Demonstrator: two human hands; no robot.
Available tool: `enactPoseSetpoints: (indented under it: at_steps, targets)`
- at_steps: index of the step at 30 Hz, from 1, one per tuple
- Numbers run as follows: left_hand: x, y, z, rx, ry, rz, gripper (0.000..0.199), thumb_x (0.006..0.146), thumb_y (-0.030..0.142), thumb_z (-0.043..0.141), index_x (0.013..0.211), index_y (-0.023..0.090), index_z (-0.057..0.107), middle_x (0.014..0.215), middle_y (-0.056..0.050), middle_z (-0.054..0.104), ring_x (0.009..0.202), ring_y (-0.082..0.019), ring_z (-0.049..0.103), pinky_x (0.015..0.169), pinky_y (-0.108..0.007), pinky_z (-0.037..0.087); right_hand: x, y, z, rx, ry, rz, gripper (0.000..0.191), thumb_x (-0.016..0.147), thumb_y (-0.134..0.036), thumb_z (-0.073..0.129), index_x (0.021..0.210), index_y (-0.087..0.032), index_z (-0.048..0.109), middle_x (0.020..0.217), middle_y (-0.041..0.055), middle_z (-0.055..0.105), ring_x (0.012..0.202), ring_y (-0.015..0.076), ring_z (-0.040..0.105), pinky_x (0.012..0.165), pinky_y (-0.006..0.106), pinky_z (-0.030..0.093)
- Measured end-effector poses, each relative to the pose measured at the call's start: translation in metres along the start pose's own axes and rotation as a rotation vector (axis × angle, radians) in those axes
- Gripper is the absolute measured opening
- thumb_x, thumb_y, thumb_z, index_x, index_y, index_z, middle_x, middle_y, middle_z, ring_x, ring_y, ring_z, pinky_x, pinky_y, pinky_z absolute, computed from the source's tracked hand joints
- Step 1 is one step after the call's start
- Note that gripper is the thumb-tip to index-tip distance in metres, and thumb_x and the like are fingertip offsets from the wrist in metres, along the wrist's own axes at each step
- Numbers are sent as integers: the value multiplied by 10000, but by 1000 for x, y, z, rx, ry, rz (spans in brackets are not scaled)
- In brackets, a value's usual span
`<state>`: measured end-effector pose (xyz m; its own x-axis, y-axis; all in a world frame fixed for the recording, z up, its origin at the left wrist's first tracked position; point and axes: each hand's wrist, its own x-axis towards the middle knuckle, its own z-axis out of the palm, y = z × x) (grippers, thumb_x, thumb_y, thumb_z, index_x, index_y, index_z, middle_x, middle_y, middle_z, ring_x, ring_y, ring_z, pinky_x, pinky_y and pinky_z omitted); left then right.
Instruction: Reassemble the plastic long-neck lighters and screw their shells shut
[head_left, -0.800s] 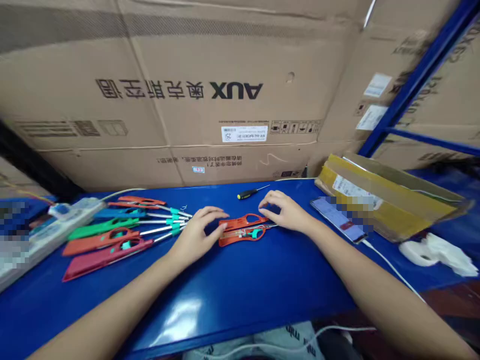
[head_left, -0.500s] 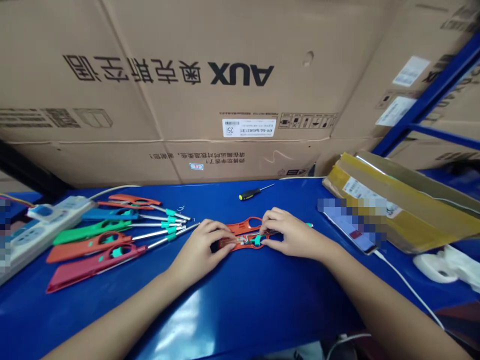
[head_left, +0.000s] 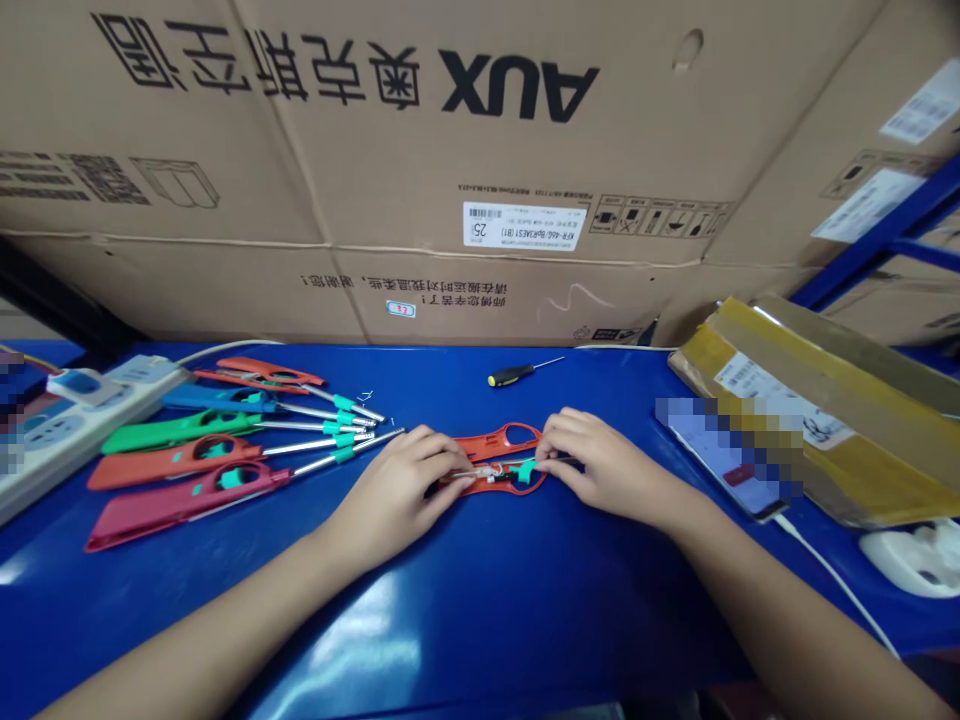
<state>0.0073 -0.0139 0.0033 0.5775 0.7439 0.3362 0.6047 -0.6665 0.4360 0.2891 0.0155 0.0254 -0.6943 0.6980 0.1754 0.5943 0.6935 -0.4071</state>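
In front of me an orange long-nosed gas lighter (head_left: 491, 487) lies opened on the blue table (head_left: 525, 600), with its inner parts and a teal trigger (head_left: 526, 470) exposed. The loose orange half of its casing (head_left: 495, 443) rests just behind. My left hand (head_left: 412, 480) is closed over the lighter's left end, which its fingers partly hide. At the other end, my right hand (head_left: 592, 462) pinches the thin metal rod beside the trigger. Five more lighters in red, orange, green and blue, including a crimson lighter (head_left: 180, 500), lie fanned out to the left.
A black and yellow screwdriver (head_left: 514, 376) lies behind the lighter, with tiny screws (head_left: 365, 396) near the fanned group. A white power strip (head_left: 82, 410) runs along the left. On the right are a charging phone (head_left: 720, 455) and a taped carton (head_left: 810, 420). Large cardboard (head_left: 337, 200) walls the back.
My right hand has shifted off the casing's loop onto the rod, and more of the trigger area shows. My left hand stays on the lighter. The camera view has tilted and moved closer.
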Motion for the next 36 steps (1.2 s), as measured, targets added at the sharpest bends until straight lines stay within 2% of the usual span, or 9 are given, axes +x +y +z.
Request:
enactPoseSetpoints:
  at_steps: [4,7,10,13,17,21,25,31,36]
  targets:
    - [0,1,-4,-13,76,-18,156,994,274,574,1060,211,701,1020,-46,731,907,-207,609,809,-357,483,1,6,-8,46,155,7,81,964,-216,592,887,-203,614,902,49,650,876,195,565,799,339,462]
    - [3,-4,-1,-42,176,-48,128,965,252,621,1049,211,709,995,-39,739,903,-201,624,809,-346,498,6,15,-3,11,293,13,85,954,-187,584,883,-200,630,922,64,669,892,211,577,827,367,472]
    - [9,-10,8,-62,221,-64,116,947,214,633,1027,203,716,996,-44,746,897,-198,636,802,-340,513,11,24,7,-4,297,20,94,944,-189,594,882,-197,664,919,77,687,880,231,583,823,404,476]
    - [13,-11,12,-56,236,-46,228,902,213,680,1128,190,691,1087,-70,734,990,-220,637,874,-368,516,12,28,12,6,286,9,120,951,-196,584,981,-200,700,991,92,700,930,237,600,865,427,484]
    - [10,-8,3,-37,200,20,156,904,299,684,1026,208,717,1016,-56,711,948,-212,618,852,-365,495,5,23,4,55,218,-56,91,938,-244,626,937,-216,712,947,58,685,931,198,610,866,359,505]
    - [7,-5,-6,60,34,76,243,892,405,704,1039,214,734,983,-59,691,879,-211,587,803,-362,480,-1,16,-1,68,94,-86,121,909,-302,680,994,-224,713,989,62,677,965,205,597,871,353,497]
    - [7,-2,-3,78,-85,77,236,902,371,694,1084,223,725,1035,-60,707,923,-222,592,830,-368,477,-1,11,3,30,20,-67,81,930,-249,637,936,-203,703,961,70,691,930,212,609,863,370,474]
    - [6,1,-2,49,-105,76,181,881,291,695,1048,225,705,1041,-47,726,950,-229,603,835,-369,479,-5,4,-5,39,-12,-11,110,935,-201,585,899,-197,688,894,47,704,781,164,620,708,292,474]
    - [5,3,-4,-3,-106,32,261,826,245,723,1082,216,683,1053,-35,724,967,-227,617,847,-360,489,-13,10,-21,36,-223,83,69,842,-232,676,904,-201,673,903,34,701,772,167,617,679,281,474]
